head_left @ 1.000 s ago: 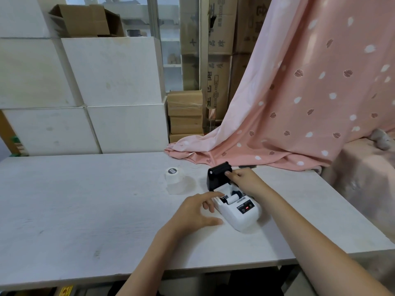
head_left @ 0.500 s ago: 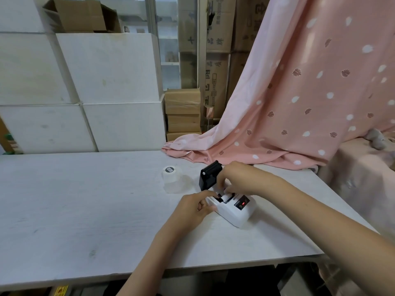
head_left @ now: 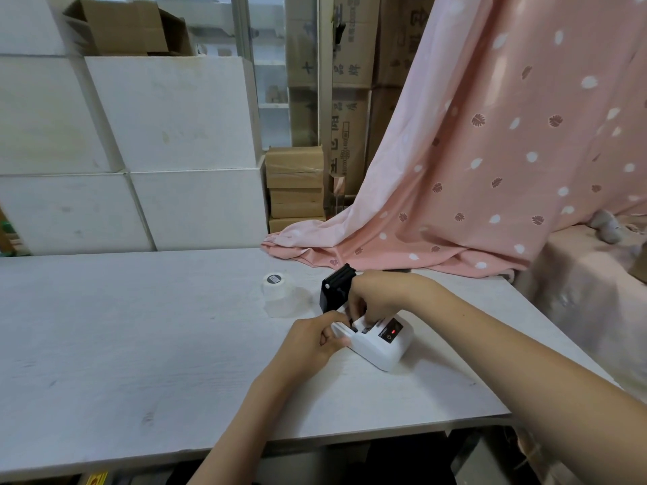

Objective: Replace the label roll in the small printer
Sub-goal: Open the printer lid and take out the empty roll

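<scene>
Right hand [head_left: 376, 295] dips fingers-down into the open bay of the printer [head_left: 381, 344], curled in narrow; whether it has the old roll pinched I cannot tell, the knuckles hide it. Left hand [head_left: 311, 339] presses on the printer's near-left corner, fingers curled, steadying the body, gripping nothing loose. The black lid [head_left: 336, 287] stands flipped up at 12 o'clock from the hands. The red light glows on the printer's top.

So: lid open, done. Old roll out? Looks like the step in hand. The fresh roll [head_left: 278, 287] waits upright on the table [head_left: 140, 344], at 10 o'clock from the printer, near but apart, untouched. Loading it and shutting the lid are left.

Against half a second back: right fingers sit deeper in the bay, left hand closer in on the corner; roll and lid unmoved
</scene>
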Action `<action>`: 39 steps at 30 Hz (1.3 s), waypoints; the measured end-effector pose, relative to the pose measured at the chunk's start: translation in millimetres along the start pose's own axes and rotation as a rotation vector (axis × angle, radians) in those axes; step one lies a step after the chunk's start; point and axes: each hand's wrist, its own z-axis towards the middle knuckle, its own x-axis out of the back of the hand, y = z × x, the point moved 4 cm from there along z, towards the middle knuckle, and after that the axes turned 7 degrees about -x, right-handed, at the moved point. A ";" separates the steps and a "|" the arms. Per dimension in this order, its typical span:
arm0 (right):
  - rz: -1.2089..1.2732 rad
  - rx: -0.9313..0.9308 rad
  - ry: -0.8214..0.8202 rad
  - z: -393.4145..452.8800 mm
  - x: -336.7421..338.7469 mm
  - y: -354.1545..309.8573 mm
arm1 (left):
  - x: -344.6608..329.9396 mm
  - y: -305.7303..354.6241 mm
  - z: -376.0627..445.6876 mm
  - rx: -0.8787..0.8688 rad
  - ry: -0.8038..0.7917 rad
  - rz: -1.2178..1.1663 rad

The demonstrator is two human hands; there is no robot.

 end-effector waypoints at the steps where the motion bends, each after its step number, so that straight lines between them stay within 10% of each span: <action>1: 0.010 0.007 0.020 -0.7 2.8 0.4 | 0.0 -0.3 0.0 -0.006 0.000 0.005; 10: 0.363 -0.184 0.380 -17.6 14.3 75.9 | -2.4 -7.0 -0.2 -0.003 0.034 0.036; 18: 0.359 -0.493 0.337 -30.6 -42.4 129.9 | -2.3 -9.0 -0.1 0.013 0.024 0.027; 34: 0.548 -0.510 0.561 -60.5 -45.9 66.6 | -1.1 -1.3 -1.3 0.022 0.025 0.018; 39: 0.631 -0.372 0.302 -69.9 -63.9 15.0 | -1.0 -2.9 0.3 -0.012 0.035 0.101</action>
